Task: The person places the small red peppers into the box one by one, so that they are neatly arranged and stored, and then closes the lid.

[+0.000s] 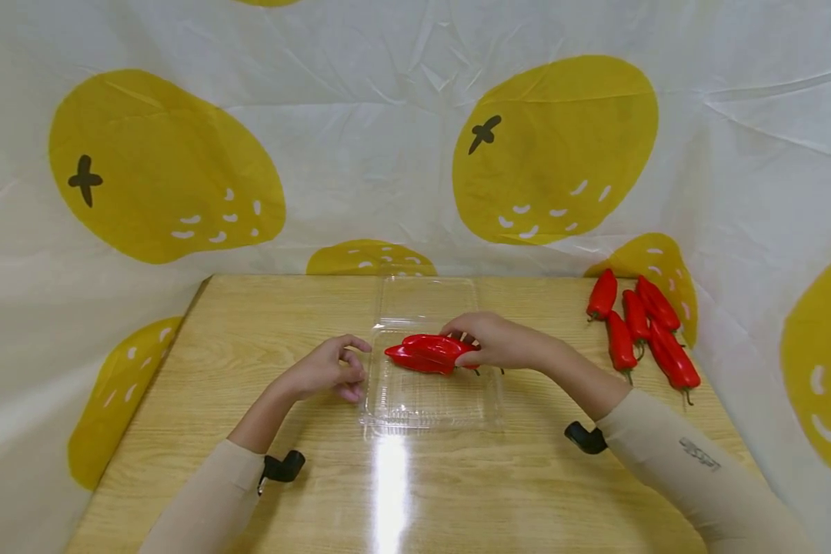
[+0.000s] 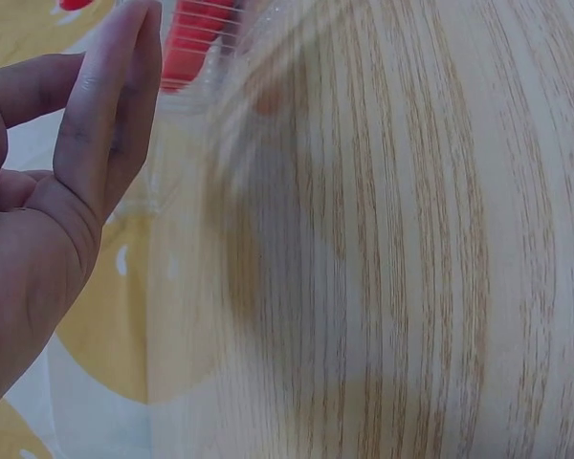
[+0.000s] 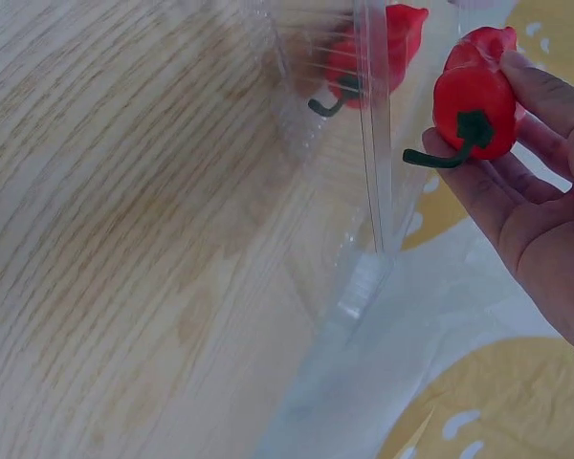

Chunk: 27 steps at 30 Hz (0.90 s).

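Note:
A clear plastic clamshell box [image 1: 425,419] lies with its lid [image 1: 429,296] folded back toward the wall. My right hand [image 1: 502,342] grips a red pepper [image 3: 474,100] with a green stem, thumb on one side and fingers on the other, over the box. Another red pepper [image 3: 342,72] shows through the clear plastic, inside the box. From the head view the two overlap, so their outlines partly merge. My left hand [image 1: 328,369] holds nothing; its fingers are loosely bent at the box's left edge. Whether they touch the plastic I cannot tell.
Several more red peppers [image 1: 621,338] lie in a loose group at the table's far right. The wooden table [image 1: 284,308] backs onto a white cloth [image 1: 360,177] printed with yellow fruit. Black wrist cameras sit on both forearms.

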Each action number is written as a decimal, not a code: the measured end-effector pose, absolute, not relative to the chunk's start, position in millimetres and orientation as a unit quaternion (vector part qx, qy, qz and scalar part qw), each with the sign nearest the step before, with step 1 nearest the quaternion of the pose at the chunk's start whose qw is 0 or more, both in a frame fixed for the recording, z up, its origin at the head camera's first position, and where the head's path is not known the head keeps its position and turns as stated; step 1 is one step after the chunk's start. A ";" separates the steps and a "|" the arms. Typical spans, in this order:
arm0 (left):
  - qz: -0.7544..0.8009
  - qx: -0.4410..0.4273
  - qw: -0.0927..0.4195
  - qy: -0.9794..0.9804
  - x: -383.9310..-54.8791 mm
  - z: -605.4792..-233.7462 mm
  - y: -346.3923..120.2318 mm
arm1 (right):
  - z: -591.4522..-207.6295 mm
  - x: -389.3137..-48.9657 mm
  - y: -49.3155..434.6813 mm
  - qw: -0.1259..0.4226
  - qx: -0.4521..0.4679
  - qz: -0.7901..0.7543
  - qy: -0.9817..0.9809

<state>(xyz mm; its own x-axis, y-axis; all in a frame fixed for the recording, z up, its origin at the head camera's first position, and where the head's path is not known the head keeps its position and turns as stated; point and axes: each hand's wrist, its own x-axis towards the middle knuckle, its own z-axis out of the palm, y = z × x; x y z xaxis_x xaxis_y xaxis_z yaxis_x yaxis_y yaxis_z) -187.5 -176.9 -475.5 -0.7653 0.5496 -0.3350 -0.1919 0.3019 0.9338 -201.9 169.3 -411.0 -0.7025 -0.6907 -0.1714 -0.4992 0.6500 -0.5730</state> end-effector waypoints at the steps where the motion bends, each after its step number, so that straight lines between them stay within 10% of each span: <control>1: 0.579 0.120 0.320 0.740 -187.4 -475.3 -176.9 | -411.4 -201.7 167.2 0.194 -0.337 -0.248 0.887; 27: 0.579 0.111 0.322 0.741 -187.3 -474.4 -176.0 | -423.1 -194.6 134.7 0.198 -0.361 -0.191 0.891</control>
